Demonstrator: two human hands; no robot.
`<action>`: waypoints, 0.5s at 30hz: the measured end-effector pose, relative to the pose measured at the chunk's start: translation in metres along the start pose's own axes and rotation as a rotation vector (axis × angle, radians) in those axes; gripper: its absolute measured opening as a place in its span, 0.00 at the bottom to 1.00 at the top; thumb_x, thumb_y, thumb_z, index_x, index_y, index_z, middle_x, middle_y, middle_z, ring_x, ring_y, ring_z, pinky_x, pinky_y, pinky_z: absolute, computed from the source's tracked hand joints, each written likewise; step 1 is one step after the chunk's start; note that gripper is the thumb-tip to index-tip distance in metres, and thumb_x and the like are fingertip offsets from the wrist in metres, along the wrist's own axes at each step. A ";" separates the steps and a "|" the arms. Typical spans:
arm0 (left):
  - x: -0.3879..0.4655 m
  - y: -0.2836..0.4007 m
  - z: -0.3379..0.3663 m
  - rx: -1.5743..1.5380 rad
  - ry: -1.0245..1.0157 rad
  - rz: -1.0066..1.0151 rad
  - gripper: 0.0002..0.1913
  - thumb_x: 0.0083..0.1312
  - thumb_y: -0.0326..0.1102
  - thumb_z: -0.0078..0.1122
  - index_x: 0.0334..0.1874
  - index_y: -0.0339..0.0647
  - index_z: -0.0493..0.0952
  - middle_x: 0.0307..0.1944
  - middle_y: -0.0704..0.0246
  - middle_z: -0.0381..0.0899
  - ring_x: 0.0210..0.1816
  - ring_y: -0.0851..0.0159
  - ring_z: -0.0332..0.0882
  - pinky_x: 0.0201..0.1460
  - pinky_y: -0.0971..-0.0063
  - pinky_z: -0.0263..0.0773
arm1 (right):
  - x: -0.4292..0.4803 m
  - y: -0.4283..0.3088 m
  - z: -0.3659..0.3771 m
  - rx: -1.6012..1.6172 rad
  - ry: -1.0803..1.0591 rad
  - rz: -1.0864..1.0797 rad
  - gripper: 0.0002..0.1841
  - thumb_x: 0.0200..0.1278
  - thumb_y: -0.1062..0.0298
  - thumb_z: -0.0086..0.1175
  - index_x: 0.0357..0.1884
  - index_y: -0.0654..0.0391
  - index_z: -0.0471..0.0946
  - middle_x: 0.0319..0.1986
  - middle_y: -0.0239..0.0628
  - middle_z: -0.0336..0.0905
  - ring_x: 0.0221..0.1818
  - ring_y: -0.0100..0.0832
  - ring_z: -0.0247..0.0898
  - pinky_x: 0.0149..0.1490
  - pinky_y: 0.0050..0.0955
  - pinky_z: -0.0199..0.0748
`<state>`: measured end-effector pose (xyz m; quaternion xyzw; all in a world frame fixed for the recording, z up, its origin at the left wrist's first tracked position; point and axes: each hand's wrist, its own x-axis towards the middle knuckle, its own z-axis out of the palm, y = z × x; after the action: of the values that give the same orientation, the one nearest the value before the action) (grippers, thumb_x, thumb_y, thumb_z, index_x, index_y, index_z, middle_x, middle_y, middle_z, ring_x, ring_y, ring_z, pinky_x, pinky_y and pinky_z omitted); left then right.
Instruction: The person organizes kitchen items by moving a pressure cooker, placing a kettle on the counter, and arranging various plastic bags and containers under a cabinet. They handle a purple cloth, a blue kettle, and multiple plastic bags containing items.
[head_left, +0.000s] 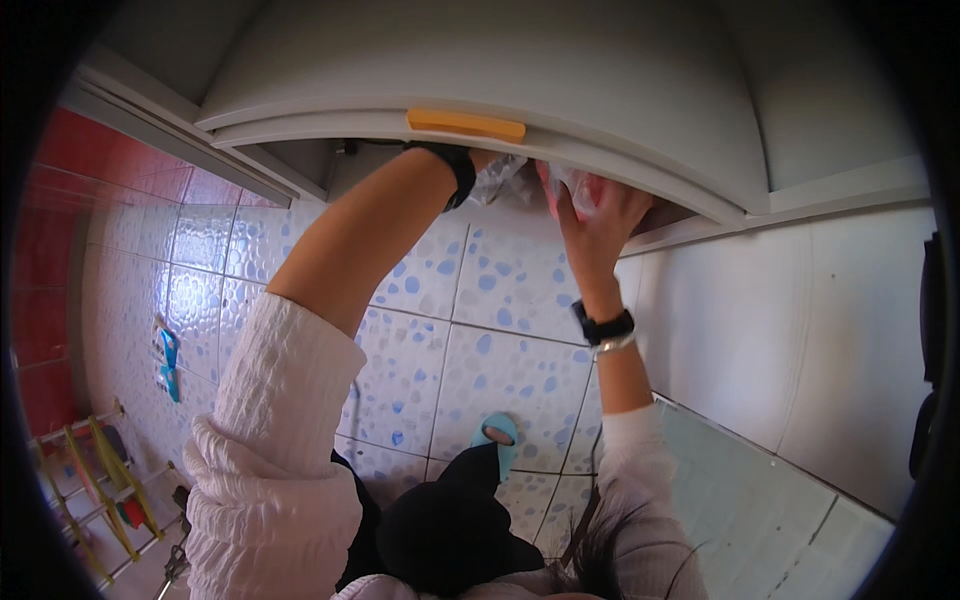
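Both arms reach forward to the opening under the lower edge of a grey cabinet front (480, 60), which carries an orange-yellow handle (465, 125). My left hand (484, 159) is mostly hidden behind that edge, so its fingers cannot be seen. Beside it is crumpled clear plastic (501, 180); whether the hand holds it is unclear. My right hand (607, 214), fingers partly under the edge, grips a clear plastic bag (571, 181) with something pinkish red in it. A black band circles each wrist.
Tiled floor (517, 285) with blue pebble shapes lies below, with a light-blue slipper (506, 435) on my foot. A blue packet (169, 364) is at the left, and a rack with yellow bars (112, 480) stands lower left. A white panel (735, 322) borders the right.
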<state>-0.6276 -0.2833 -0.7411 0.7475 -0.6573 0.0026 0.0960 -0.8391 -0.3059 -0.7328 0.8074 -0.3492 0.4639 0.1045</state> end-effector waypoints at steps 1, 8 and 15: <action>0.002 -0.003 -0.001 0.037 -0.010 0.011 0.20 0.66 0.43 0.50 0.59 0.44 0.69 0.56 0.57 0.70 0.58 0.54 0.68 0.60 0.62 0.64 | -0.003 0.005 0.002 -0.116 -0.132 -0.082 0.19 0.65 0.60 0.49 0.53 0.61 0.71 0.41 0.50 0.74 0.41 0.44 0.73 0.46 0.29 0.73; -0.048 -0.014 -0.045 0.166 -0.027 0.203 0.20 0.64 0.38 0.54 0.59 0.45 0.69 0.58 0.55 0.69 0.59 0.53 0.67 0.63 0.60 0.62 | 0.013 0.087 0.090 0.027 -0.325 0.073 0.26 0.60 0.45 0.51 0.53 0.52 0.74 0.49 0.41 0.76 0.51 0.44 0.71 0.56 0.43 0.67; -0.249 -0.052 -0.207 -0.184 -0.476 0.146 0.19 0.63 0.35 0.58 0.57 0.42 0.73 0.67 0.62 0.60 0.64 0.55 0.63 0.66 0.61 0.61 | 0.010 0.085 0.099 -0.166 -0.271 0.036 0.28 0.57 0.40 0.50 0.53 0.48 0.75 0.50 0.36 0.77 0.52 0.45 0.71 0.54 0.42 0.68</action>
<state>-0.5848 -0.0025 -0.5779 0.6656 -0.7111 -0.2263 0.0058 -0.8257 -0.4217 -0.7921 0.8449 -0.4115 0.3222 0.1144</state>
